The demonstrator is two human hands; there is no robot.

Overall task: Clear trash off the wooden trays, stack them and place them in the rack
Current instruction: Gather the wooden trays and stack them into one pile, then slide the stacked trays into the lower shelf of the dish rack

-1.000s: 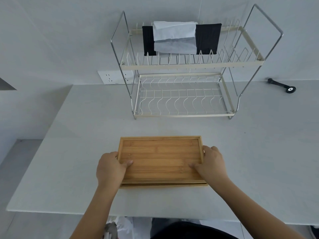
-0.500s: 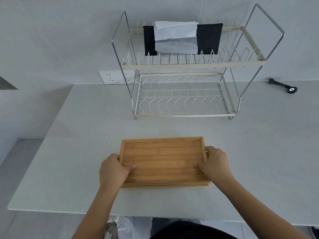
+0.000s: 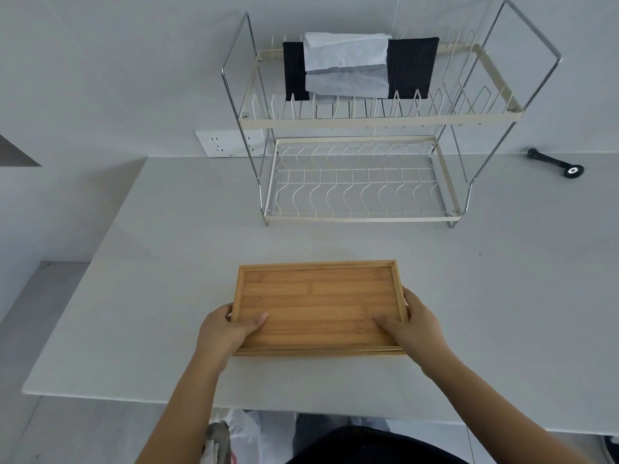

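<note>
Trays point(image 3: 318, 306) (stacked, bare inside) gripped at either end by left hand point(image 3: 224, 329) and right hand point(image 3: 415, 326).

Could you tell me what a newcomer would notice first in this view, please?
The stacked wooden trays near the counter's front edge, gripped at either end by the left hand and right hand. Behind them stands a two-tier wire rack, dark and pale cloths draped over its upper tier.

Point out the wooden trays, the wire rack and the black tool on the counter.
wooden trays point(image 3: 318, 303), head view, bare floor of top tray
wire rack point(image 3: 358, 220), head view, lower front rail
black tool point(image 3: 549, 160), head view, handle
</note>
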